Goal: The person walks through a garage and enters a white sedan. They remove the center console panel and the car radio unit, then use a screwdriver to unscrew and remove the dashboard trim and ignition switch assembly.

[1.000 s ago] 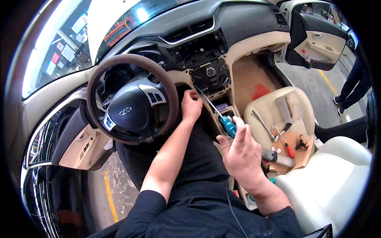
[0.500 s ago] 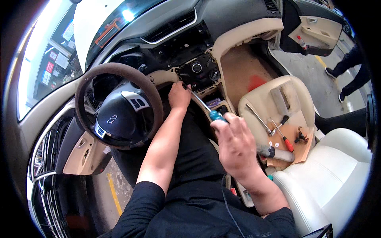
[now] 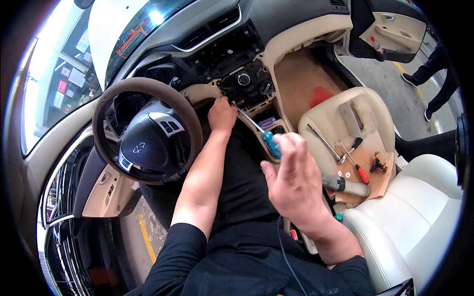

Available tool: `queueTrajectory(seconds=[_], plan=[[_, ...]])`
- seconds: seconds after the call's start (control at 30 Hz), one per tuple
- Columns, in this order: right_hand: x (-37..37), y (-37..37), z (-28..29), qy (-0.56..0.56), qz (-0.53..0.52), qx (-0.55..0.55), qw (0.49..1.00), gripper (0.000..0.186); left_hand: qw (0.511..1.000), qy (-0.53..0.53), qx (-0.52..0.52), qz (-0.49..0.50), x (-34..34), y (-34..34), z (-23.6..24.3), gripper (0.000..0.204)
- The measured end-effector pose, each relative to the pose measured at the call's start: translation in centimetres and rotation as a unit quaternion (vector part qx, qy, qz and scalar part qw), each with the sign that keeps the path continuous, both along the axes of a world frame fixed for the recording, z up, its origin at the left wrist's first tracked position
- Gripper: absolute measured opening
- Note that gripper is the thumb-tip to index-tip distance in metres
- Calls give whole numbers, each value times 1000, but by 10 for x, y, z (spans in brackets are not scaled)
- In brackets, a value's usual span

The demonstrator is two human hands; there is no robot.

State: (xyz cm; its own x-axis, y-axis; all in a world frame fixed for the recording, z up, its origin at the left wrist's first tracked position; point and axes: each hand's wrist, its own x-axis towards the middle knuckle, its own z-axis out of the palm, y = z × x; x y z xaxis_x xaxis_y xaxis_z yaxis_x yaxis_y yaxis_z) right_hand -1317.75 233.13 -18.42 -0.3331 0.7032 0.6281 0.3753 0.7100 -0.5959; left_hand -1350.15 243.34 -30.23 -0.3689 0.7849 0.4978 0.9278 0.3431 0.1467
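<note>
My right hand [image 3: 294, 182] has its fingers curled over the teal handle [image 3: 271, 143] of a long screwdriver [image 3: 251, 121], with the thumb held apart. The shaft slants up-left toward the lower-left edge of the exposed centre console panel [image 3: 244, 86]. There my left hand [image 3: 222, 116] is closed beside the screwdriver's far end; what its fingertips hold is too small to make out. Beside my left arm is the steering wheel [image 3: 145, 84], and the open console storage [image 3: 269, 121] lies under the shaft.
The passenger seat [image 3: 321, 116] bears a clear case [image 3: 358, 116], a metal wrench [image 3: 323, 143], a red-handled screwdriver [image 3: 360, 172], brown paper [image 3: 380, 187] and a grey cylinder [image 3: 350, 186]. A person's dark-trousered legs [image 3: 434, 79] stand outside the open passenger door [image 3: 390, 24].
Since a second ago the view has shifted. My left hand has risen toward the panel's lower edge. My right thumb has moved away from the handle since half a second ago.
</note>
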Motion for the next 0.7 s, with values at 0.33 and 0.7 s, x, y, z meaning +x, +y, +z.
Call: queueTrajectory(seconds=[0.33,0.7], plan=[[0,2,-10,-11,65,38,997,38,999,-22,-7,33,0,3,0,31],[-2,2,-17,25,97,34,994,33,987,-140,61,47,0,3,-5,30]])
